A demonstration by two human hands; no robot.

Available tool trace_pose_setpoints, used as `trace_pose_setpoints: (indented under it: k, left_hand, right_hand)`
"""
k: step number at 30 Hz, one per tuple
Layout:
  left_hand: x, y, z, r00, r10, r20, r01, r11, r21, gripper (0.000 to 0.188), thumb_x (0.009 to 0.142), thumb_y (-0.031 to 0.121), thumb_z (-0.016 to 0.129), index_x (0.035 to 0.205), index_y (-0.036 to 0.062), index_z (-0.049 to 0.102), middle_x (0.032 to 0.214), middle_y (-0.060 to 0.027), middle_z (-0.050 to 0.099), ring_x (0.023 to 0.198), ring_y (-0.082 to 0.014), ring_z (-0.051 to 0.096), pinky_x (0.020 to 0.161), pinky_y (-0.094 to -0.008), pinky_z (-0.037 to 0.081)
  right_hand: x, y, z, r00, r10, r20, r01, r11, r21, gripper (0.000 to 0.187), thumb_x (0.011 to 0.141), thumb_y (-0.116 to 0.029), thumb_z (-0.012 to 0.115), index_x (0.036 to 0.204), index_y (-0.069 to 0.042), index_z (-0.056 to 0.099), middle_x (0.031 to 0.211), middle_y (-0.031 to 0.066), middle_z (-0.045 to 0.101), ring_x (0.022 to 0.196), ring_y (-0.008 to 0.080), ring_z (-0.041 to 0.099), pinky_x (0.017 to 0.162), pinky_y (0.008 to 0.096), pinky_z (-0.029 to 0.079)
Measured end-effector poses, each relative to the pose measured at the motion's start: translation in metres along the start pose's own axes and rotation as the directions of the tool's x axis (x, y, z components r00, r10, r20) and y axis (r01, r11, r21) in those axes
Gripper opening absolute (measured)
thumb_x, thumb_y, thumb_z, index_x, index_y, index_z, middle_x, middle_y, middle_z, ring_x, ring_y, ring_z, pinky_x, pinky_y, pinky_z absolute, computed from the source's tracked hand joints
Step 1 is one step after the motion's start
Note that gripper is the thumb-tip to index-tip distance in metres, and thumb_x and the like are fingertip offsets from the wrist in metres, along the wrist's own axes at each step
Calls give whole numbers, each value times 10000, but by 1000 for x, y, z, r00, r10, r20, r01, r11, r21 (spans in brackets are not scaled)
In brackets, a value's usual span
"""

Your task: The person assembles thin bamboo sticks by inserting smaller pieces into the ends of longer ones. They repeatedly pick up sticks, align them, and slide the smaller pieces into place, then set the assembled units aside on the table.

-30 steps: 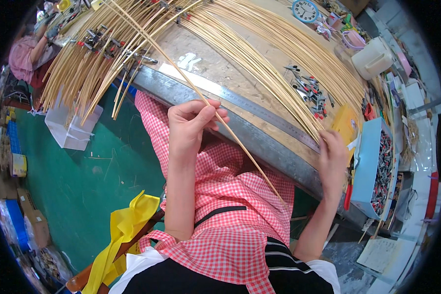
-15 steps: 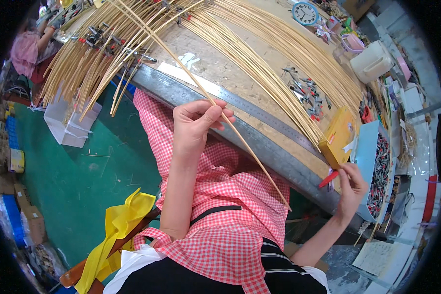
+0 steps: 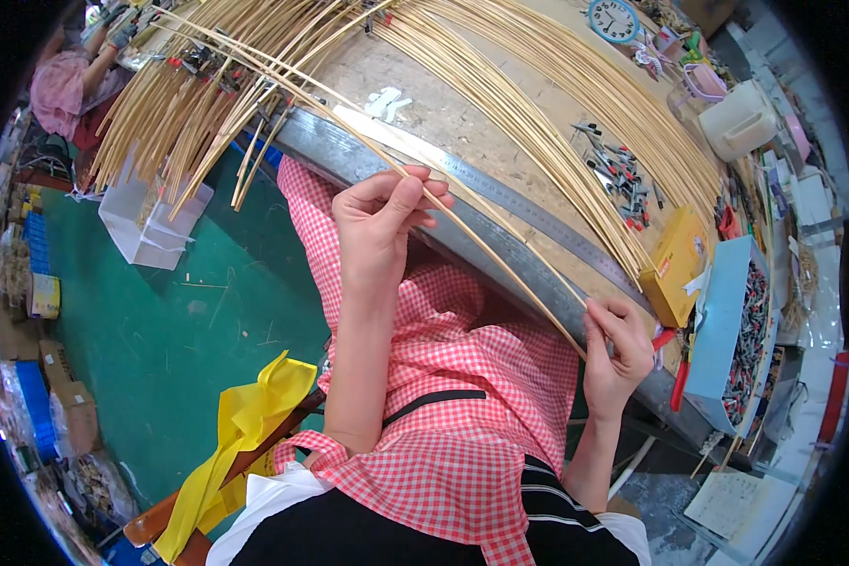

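Observation:
My left hand [image 3: 382, 212] is closed, pinching a long thin bamboo strip [image 3: 500, 262] between thumb and fingers. That strip slants from the upper left down across the bench edge, its lower end close to my right hand. A second thin strip [image 3: 528, 243] runs beside it above the steel ruler [image 3: 528, 219]. My right hand [image 3: 620, 357] pinches this second strip near its lower end. Just right of that hand, a tool with red handles [image 3: 677, 385] lies at the bench edge; its working end is hidden.
Bundles of bamboo strips [image 3: 575, 94] cover the bench, with small clips [image 3: 618, 174] among them. A yellow box [image 3: 674, 269], a blue bin of clips [image 3: 717, 330] and a white jug [image 3: 740, 121] stand at the right. Another person [image 3: 66, 90] works at the far left.
My right hand has let go of the red-handled tool and moved left to pinch a second strip. My left hand keeps its strip, whose lower end now sits near my right hand.

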State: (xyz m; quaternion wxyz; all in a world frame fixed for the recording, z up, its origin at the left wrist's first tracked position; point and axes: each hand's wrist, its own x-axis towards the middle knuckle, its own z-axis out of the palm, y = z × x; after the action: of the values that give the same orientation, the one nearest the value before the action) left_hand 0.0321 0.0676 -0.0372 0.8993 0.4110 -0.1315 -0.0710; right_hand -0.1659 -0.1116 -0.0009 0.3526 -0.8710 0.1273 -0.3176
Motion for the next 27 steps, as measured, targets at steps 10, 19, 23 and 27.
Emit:
trace_pose_setpoints:
  k: [10, 19, 23, 27]
  left_hand:
    - [0, -2, 0, 1000, -30, 11, 29, 1000, 7, 215, 913, 107, 629, 1025, -76, 646, 884, -193, 704, 762, -252, 716, 544, -237, 571]
    - [-2, -1, 4, 999, -37, 35, 35, 998, 49, 190, 907, 96, 634, 1006, -66, 649, 851, -190, 704, 721, -239, 713, 526, -236, 551]
    - [-8, -1, 15, 997, -62, 43, 58, 994, 92, 187, 904, 96, 638, 996, -67, 652, 827, -182, 705, 709, -233, 712, 532, -240, 549]
    - [-8, -1, 18, 997, -52, 61, 43, 991, 130, 179, 902, 88, 636, 987, -68, 657, 822, -180, 706, 697, -229, 710, 540, -242, 552]
  right_hand:
    - [-4, 3, 0, 984, -47, 171, 45, 999, 19, 222, 757, 107, 667, 960, 20, 683, 831, 116, 610, 699, 186, 597, 608, 258, 461]
    - [10, -7, 3, 952, -53, 302, 38, 998, 56, 157, 744, 6, 700, 898, 27, 675, 833, 136, 638, 743, 250, 621, 659, 317, 484]
    - [20, -17, 15, 944, -74, 321, 45, 994, 96, 117, 745, 11, 692, 857, 26, 663, 813, 139, 642, 745, 267, 625, 663, 325, 488]
    - [21, -19, 17, 925, -29, 379, -4, 996, 86, 83, 763, 13, 678, 837, 35, 647, 789, 136, 637, 710, 267, 630, 635, 324, 486]
